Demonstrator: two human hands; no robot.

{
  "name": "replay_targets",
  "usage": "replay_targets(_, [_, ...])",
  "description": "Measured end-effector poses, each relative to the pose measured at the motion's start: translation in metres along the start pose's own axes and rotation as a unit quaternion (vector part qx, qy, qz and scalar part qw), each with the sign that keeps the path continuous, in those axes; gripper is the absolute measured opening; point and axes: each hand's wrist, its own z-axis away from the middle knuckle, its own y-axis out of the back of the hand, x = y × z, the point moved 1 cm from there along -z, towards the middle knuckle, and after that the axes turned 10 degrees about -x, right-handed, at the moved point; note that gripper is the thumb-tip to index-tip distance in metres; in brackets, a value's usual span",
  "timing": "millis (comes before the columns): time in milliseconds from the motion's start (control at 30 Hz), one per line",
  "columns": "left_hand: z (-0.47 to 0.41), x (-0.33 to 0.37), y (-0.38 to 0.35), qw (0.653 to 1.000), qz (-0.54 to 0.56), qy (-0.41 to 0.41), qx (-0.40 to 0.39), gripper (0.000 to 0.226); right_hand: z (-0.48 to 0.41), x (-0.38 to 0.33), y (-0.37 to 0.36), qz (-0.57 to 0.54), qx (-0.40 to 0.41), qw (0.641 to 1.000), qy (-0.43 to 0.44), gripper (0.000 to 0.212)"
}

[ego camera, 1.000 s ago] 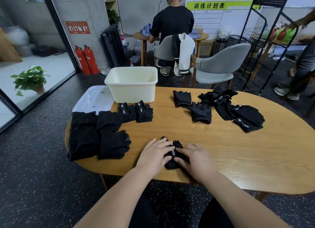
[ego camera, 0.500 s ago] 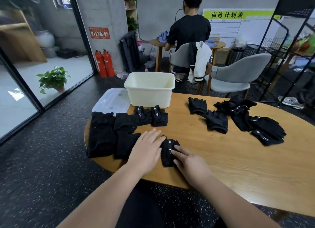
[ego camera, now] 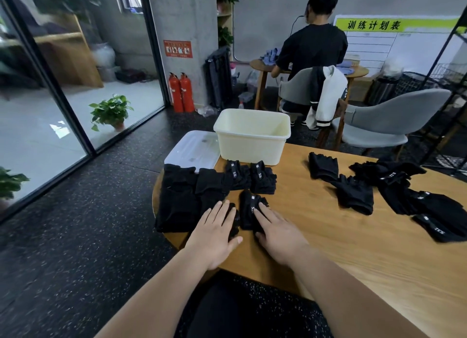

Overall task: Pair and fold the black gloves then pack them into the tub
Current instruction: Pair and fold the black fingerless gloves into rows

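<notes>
Approx halfway, I'd judge: L hand (ego camera: pixel 217 234) and R hand (ego camera: pixel 280 234) both flat, fingers straight, gripping nothing. R presses a folded glove pair (ego camera: pixel 249 211) at its 12 o'clock, L rests on the folded stack (ego camera: pixel 182 198) edge toward 10. Two more folded pairs (ego camera: pixel 261 178) sit just before the tub (ego camera: pixel 252 148) at 12, which looks empty, lid (ego camera: pixel 194 150) at its 9. To do: loose gloves (ego camera: pixel 404 193) heaped at 2 o'clock on the worktop (ego camera: pixel 353 249) need pairing/folding, then all go in; no packing yet.

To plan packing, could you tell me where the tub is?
Head view: the tub stands far left on the table, beside the lid, behind two folded pairs.
</notes>
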Motion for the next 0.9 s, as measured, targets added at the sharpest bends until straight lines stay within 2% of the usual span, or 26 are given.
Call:
replay_targets(433, [0.001, -0.008, 0.004, 0.999, 0.03, -0.028, -0.005, 0.083, -0.029, -0.019, 0.016, -0.008, -0.034, 0.999, -0.013, 0.071])
replay_targets(633, [0.001, -0.008, 0.018, 0.999, 0.036, -0.019, 0.03, 0.083, -0.014, -0.013, 0.019, -0.018, -0.013, 1.0, -0.003, 0.072])
replay_targets(900, [-0.001, 0.014, 0.036, 0.999, 0.034, -0.026, 0.022, 0.083, 0.011, 0.005, 0.034, -0.042, -0.002, 0.999, -0.017, 0.07])
